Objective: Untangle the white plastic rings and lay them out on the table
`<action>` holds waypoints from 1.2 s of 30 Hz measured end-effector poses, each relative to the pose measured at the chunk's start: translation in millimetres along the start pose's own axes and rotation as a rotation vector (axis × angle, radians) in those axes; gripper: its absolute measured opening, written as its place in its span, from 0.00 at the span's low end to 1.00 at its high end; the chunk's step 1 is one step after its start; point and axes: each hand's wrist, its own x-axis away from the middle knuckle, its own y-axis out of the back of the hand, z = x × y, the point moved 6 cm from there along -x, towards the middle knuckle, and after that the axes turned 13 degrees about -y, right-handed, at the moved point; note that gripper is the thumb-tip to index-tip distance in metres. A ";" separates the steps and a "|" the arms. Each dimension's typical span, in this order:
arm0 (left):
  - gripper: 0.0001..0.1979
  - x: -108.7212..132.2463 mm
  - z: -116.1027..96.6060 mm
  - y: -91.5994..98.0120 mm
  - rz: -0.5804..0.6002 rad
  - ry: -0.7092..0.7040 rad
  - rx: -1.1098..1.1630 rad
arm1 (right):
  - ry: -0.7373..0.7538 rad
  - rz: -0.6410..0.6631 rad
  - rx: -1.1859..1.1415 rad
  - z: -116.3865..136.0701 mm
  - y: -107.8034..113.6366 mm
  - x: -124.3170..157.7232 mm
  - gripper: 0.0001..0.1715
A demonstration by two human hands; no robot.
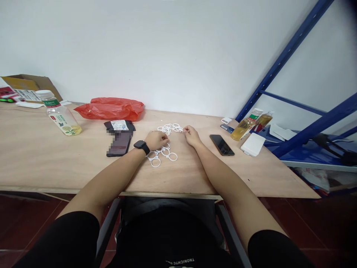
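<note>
Several white plastic rings lie in a loose pile on the wooden table, and a linked string of white rings trails toward me. My left hand, with a black watch on its wrist, is closed on the upper end of that string. My right hand is closed in a pinch on a ring at the right edge of the pile. Both forearms rest on the tabletop.
Left of my hands lie a black packet, a red plastic bag, a drink bottle and a cardboard box. To the right are a black phone, a white power bank, two bottles and blue shelving.
</note>
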 end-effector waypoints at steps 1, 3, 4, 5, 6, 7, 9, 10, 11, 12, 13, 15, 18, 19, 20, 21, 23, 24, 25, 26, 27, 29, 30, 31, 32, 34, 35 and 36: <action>0.14 0.1 -0.5 0.4 0.000 -0.001 0.000 | 0.001 0.002 -0.031 1.1 0.3 0.5 0.09; 0.14 0.1 -1.4 1.0 -0.006 -0.007 -0.003 | -0.011 -0.001 -0.110 3.6 1.0 1.8 0.09; 0.14 0.0 -1.6 1.5 -0.016 -0.013 -0.006 | -0.022 -0.004 -0.156 5.0 1.2 2.6 0.09; 0.15 -0.2 -1.7 2.2 -0.032 -0.019 -0.009 | -0.034 -0.002 -0.205 6.8 1.0 3.7 0.09; 0.15 -0.5 -1.6 3.1 -0.056 -0.025 -0.011 | -0.043 0.008 -0.256 9.3 0.2 5.3 0.09; 0.15 -0.8 -1.3 4.5 -0.088 -0.032 -0.011 | -0.050 0.032 -0.311 12.4 -1.6 7.3 0.10; 0.16 -1.2 -0.4 7.8 -0.166 -0.046 0.000 | -0.067 0.134 -0.435 20.2 -9.1 13.4 0.12; 0.17 -1.3 -0.3 9.2 -0.201 -0.057 0.010 | -0.085 0.208 -0.499 24.5 -14.9 17.4 0.14; 0.18 -1.3 -0.6 10.4 -0.229 -0.074 0.023 | -0.112 0.282 -0.560 28.6 -21.0 21.9 0.16; 0.18 -1.4 -1.5 11.2 -0.248 -0.095 0.041 | -0.139 0.337 -0.616 32.4 -26.3 26.5 0.17; 0.18 -1.3 -2.9 11.9 -0.261 -0.116 0.061 | -0.161 0.380 -0.664 36.2 -31.1 30.8 0.18; 0.17 -0.6 -6.2 14.4 -0.291 -0.143 0.099 | -0.187 0.400 -0.743 42.4 -36.4 37.2 0.20; 0.18 2.1 -11.1 22.2 -0.383 -0.150 0.135 | -0.211 0.384 -0.845 47.0 -38.5 40.9 0.19; 0.19 2.9 -13.1 24.7 -0.411 -0.160 0.139 | -0.216 0.375 -0.877 47.1 -38.1 40.8 0.18; 0.19 3.2 -15.2 26.4 -0.427 -0.177 0.136 | -0.222 0.366 -0.906 46.5 -37.4 40.3 0.18; 0.18 3.2 -17.0 27.3 -0.431 -0.195 0.125 | -0.227 0.359 -0.926 45.4 -36.6 39.6 0.17; 0.13 2.4 -18.5 27.1 -0.422 -0.211 0.086 | -0.237 0.347 -0.925 42.1 -35.0 38.1 0.18; 0.11 2.0 -18.0 26.7 -0.417 -0.208 0.064 | -0.242 0.343 -0.890 40.4 -34.4 37.8 0.18; 0.10 1.5 -17.2 26.2 -0.414 -0.203 0.047 | -0.240 0.325 -0.828 39.0 -32.9 37.6 0.18; 0.10 1.2 -16.2 25.9 -0.416 -0.198 0.037 | -0.223 0.287 -0.739 38.6 -30.0 37.8 0.18; 0.10 1.1 -15.2 25.7 -0.422 -0.194 0.030 | -0.182 0.231 -0.626 39.9 -25.7 38.3 0.19; 0.11 0.8 -13.7 24.9 -0.429 -0.196 0.026 | -0.038 0.103 -0.372 49.0 -16.1 41.7 0.19; 0.11 0.5 -13.4 24.0 -0.424 -0.200 0.029 | 0.048 0.055 -0.263 55.6 -12.7 44.7 0.19; 0.12 0.2 -13.0 23.0 -0.415 -0.199 0.032 | 0.120 0.037 -0.185 61.7 -11.6 47.8 0.18; 0.12 0.0 -12.5 22.2 -0.408 -0.193 0.036 | 0.172 0.045 -0.142 66.3 -12.3 50.6 0.17; 0.12 0.4 -11.3 22.0 -0.407 -0.165 0.044 | 0.209 0.089 -0.159 70.1 -15.5 53.8 0.13; 0.12 0.8 -10.8 22.8 -0.415 -0.147 0.048 | 0.207 0.113 -0.202 69.9 -17.4 54.3 0.13; 0.12 1.3 -10.7 23.7 -0.420 -0.133 0.054 | 0.198 0.134 -0.254 68.8 -19.1 54.2 0.13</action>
